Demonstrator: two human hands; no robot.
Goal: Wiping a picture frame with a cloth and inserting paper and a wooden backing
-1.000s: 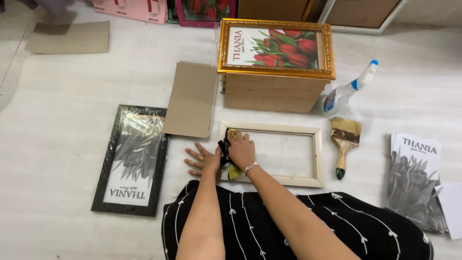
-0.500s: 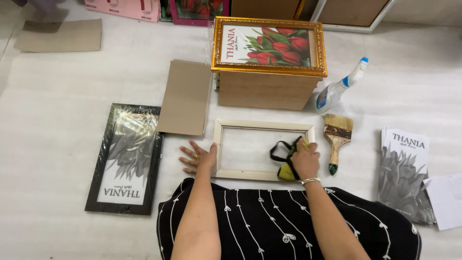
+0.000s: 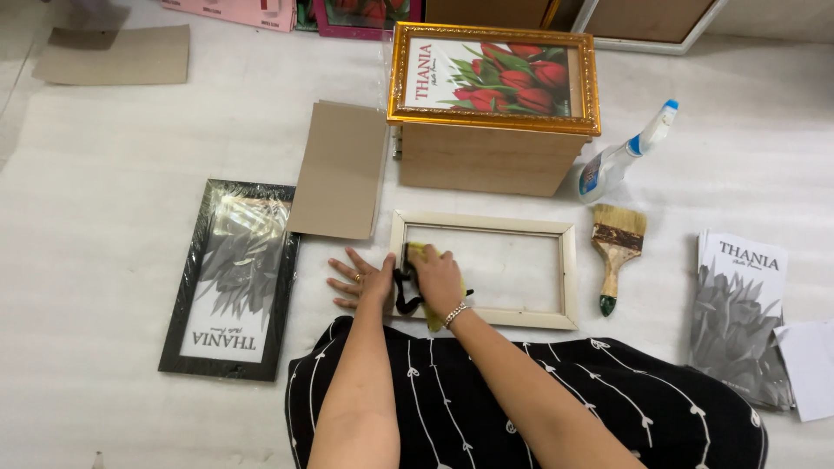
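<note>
We see cardboard sheet [image 3: 340, 169] left of wooden box [image 3: 488, 158]; spray bottle [image 3: 624, 156] right; empty frame [image 3: 485, 268] and brush [image 3: 615, 246] before it.

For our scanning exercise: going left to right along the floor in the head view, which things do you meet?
Black-framed leaf picture in plastic wrap → brown cardboard sheet → cream wooden frame → wooden-handled paintbrush → stack of grey leaf prints.
</note>
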